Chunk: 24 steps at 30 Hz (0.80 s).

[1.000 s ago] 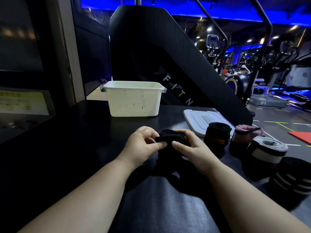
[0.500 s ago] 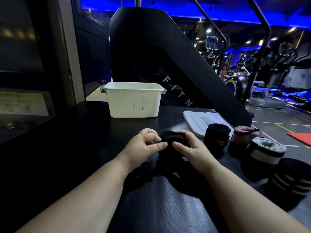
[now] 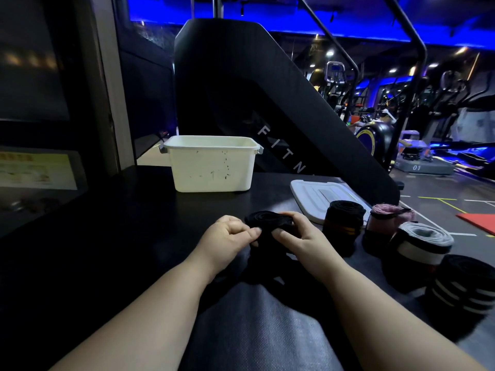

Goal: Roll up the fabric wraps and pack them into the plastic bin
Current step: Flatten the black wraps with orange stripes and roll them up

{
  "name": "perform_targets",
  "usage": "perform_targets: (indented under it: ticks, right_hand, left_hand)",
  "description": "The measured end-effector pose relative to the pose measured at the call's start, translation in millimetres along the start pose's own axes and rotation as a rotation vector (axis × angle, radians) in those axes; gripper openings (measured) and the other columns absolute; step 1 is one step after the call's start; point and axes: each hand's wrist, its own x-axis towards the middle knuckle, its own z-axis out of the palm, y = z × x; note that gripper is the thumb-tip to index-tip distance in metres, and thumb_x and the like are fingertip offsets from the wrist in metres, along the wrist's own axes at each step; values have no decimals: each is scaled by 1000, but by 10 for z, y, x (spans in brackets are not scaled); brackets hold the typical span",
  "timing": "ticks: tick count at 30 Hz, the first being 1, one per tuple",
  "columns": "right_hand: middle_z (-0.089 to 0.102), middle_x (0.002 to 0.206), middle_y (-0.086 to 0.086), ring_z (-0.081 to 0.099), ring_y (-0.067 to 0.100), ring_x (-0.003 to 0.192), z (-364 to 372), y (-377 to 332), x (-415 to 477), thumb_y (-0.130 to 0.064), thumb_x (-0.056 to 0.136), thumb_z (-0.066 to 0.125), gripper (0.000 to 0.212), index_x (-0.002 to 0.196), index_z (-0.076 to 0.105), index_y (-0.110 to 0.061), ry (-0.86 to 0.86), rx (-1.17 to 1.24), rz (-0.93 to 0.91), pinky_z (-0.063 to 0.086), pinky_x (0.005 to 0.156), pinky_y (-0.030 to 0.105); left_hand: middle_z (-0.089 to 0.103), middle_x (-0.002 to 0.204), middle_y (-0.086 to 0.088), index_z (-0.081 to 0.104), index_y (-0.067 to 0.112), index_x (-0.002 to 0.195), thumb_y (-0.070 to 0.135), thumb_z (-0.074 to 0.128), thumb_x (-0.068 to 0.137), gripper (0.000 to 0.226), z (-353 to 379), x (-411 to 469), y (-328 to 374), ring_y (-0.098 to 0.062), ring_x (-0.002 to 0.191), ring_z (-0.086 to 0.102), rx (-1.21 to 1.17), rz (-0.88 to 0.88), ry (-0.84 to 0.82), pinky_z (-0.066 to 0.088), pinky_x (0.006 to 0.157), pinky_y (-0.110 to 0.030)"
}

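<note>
I am holding the black wrap (image 3: 268,221) between both hands just above the dark tabletop (image 3: 128,236), in front of me and well short of the white plastic bin (image 3: 211,167). The rolled part is standing roughly upright, its long axis tipped a little toward me, so the spiral end is facing up at me. The loose tail (image 3: 263,266) is trailing down from the roll toward my body and lying on the tabletop.

My left hand (image 3: 223,235) is pinching the roll's left side, thumb pressing on the fabric and the other fingers curled in. My right hand (image 3: 304,238) is gripping the right side, fingers curling over the top edge and thumb pressing on the near face. Both hands are clamped on the wrap.

Compared with a second ago, little is differing: my hands are staying on the roll in the same spot. The bin, the white lid (image 3: 316,195) and the four finished rolls (image 3: 420,243) at my right are sitting where they were.
</note>
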Motion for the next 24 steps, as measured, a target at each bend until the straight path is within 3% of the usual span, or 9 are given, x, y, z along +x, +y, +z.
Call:
perform_targets:
  ticks: [2, 6, 9, 12, 15, 17, 19, 24]
  right_hand:
    - [72, 101, -7, 67, -1, 93, -16, 14, -14, -11, 91, 66, 29, 115, 59, -25, -47, 56, 20, 50, 82, 15]
    - [72, 108, -1, 68, 10, 101, -52, 38, -29, -6, 89, 67, 37, 122, 57, -23, -125, 182, 54, 53, 85, 22]
    - [72, 107, 0, 67, 16, 105, -49, 41, -22, -21, 80, 76, 46, 123, 58, -22, -147, 263, 74, 52, 93, 31]
    - [73, 106, -1, 67, 15, 102, -16, 33, -8, -34, 77, 69, 45, 120, 60, -23, -99, 235, 56, 52, 95, 33]
    - [72, 108, 1, 67, 14, 103, -17, 52, 8, -19, 87, 67, 33, 118, 59, -26, -89, 223, 53, 52, 94, 30]
    - [70, 113, 2, 66, 14, 108, -43, 75, 16, -8, 89, 66, 38, 122, 57, -24, -106, 210, 57, 51, 96, 28]
    - [68, 119, 2, 64, 14, 112, -55, 81, 20, -3, 88, 66, 46, 128, 54, -22, -129, 177, 47, 50, 97, 28]
    - [66, 121, -2, 63, 4, 111, -61, 73, 26, 1, 89, 64, 52, 135, 49, -17, -146, 119, 30, 50, 91, 19]
  left_hand:
    - [51, 96, 10, 74, 13, 69, 27, 73, 85, 21, -9, 10, -7, 2, 88, 53, 15, -8, 32, 32, 69, 4]
    - [52, 90, 9, 75, 8, 73, 28, 77, 81, 22, -25, 17, -41, -1, 83, 54, 10, 13, 44, 36, 70, -2]
    - [56, 84, 5, 74, 5, 71, 24, 78, 80, 22, -12, 23, -41, -5, 81, 56, 15, 58, 33, 40, 76, -13]
    - [56, 79, 4, 72, 6, 68, 22, 80, 78, 20, 17, 5, -22, -3, 72, 55, 54, 116, 57, 41, 68, -11]
    - [63, 83, 4, 70, 22, 67, 23, 84, 74, 16, 50, 5, -27, -4, 74, 59, 84, 144, 133, 44, 69, -10]
    - [67, 83, 5, 68, 30, 69, 18, 86, 72, 21, 65, 16, -41, -8, 76, 64, 40, 142, 145, 50, 74, -19]
    - [69, 83, 5, 65, 32, 76, 13, 85, 71, 29, 65, 19, -49, -9, 76, 66, -33, 139, 134, 52, 75, -26]
    - [69, 93, 3, 45, 43, 102, 26, 84, 73, 51, 24, 19, -58, -8, 85, 68, 73, 145, 144, 51, 79, -22]
